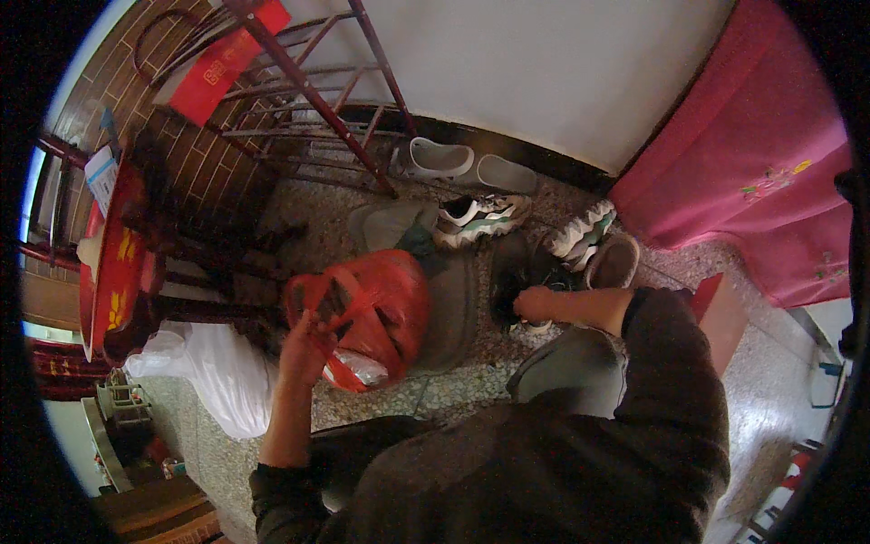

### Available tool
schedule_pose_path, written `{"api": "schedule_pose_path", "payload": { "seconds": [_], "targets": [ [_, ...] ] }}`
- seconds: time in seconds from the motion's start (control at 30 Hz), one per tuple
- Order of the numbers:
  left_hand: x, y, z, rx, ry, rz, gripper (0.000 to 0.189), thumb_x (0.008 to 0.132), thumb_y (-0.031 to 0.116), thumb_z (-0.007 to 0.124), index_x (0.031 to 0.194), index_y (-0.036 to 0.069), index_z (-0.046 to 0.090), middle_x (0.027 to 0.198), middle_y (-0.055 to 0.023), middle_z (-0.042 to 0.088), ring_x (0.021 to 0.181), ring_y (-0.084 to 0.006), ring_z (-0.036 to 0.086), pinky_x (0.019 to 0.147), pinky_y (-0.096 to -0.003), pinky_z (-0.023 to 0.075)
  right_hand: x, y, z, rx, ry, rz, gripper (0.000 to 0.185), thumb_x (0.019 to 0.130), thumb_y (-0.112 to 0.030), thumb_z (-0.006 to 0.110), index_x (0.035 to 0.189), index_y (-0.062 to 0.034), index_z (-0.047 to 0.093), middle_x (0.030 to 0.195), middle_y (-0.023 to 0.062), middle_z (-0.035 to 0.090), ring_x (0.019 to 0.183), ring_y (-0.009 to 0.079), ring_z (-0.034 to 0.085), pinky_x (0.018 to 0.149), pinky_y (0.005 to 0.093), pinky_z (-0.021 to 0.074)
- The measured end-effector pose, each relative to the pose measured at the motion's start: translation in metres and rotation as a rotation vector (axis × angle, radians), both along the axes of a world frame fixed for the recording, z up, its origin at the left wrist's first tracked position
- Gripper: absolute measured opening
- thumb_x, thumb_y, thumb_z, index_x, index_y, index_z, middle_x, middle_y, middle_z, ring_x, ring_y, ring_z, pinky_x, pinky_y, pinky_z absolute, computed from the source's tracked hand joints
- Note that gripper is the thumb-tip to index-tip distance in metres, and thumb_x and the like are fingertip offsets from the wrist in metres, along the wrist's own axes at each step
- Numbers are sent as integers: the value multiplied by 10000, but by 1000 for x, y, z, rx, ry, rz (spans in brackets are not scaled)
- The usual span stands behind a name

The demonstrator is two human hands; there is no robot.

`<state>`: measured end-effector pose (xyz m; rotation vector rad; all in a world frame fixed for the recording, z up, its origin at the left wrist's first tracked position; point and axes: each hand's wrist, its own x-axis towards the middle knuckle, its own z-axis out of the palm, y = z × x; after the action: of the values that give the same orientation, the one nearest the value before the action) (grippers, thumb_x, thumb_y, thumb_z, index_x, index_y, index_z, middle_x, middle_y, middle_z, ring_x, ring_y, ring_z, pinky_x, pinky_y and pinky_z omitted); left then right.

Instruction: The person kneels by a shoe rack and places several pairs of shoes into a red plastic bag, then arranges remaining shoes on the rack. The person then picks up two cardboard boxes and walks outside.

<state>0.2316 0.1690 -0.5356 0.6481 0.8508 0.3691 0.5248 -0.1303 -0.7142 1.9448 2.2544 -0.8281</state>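
Observation:
My left hand (307, 347) grips the open mouth of a red plastic bag (406, 289), which stands bulging on the speckled floor. Something silvery (363, 370) shows at the bag's lower opening. My right hand (535, 304) is closed at a dark shoe (504, 300) on the floor, its fingertips lost against the dark shape. Just beyond that hand lie a white-and-green sneaker (484, 223) and its mate (583, 234), tipped on its side. A brown slipper (614, 262) rests beside the tipped sneaker.
Grey clogs (442, 160) sit along the wall, near a dark red metal rack (306, 88). To the left are a white plastic bag (228, 381) and a red-topped stool (115, 272). A pink curtain (754, 149) hangs at right, above a reddish box (726, 319).

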Motion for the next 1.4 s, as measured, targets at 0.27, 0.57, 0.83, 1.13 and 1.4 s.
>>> {"api": "schedule_pose_path", "payload": {
  "seconds": [0.27, 0.57, 0.83, 1.13, 1.4],
  "targets": [
    [-8, -6, 3, 64, 77, -21, 180, 847, 271, 501, 913, 104, 515, 721, 18, 516, 764, -136, 543, 628, -286, 436, 70, 107, 39, 142, 34, -406, 283, 691, -224, 625, 939, -91, 596, 916, 120, 604, 817, 285, 578, 677, 404, 459],
    [-28, -21, 25, 132, 80, 24, 276, 837, 332, 500, 945, 80, 533, 787, -24, 577, 806, -187, 563, 655, -280, 422, 71, 184, -24, 65, -35, -542, 575, 620, -340, 695, 1063, -50, 471, 989, 137, 540, 935, 313, 519, 757, 389, 442],
    [-19, -27, 43, 271, 237, -77, 297, 825, 344, 509, 865, 56, 567, 742, -36, 573, 746, -165, 562, 604, -250, 394, 94, 147, 21, 184, -64, -694, 463, 567, -438, 706, 786, -46, 592, 818, 139, 583, 784, 327, 557, 645, 411, 445],
    [-20, 8, 35, 808, 637, -340, 267, 791, 283, 563, 707, 31, 597, 561, 3, 529, 522, -65, 464, 482, -216, 346, 141, 52, 40, 331, -215, -874, 365, 649, -326, 677, 851, -42, 571, 856, 141, 537, 811, 330, 541, 683, 410, 433],
    [-16, 17, 32, 934, 680, -504, 241, 752, 247, 617, 689, 14, 625, 597, 5, 549, 564, -66, 477, 518, -226, 375, 141, 32, 1, 216, -151, -922, 358, 654, -263, 673, 898, -30, 555, 909, 155, 540, 832, 336, 539, 694, 410, 447]
  ]
}}
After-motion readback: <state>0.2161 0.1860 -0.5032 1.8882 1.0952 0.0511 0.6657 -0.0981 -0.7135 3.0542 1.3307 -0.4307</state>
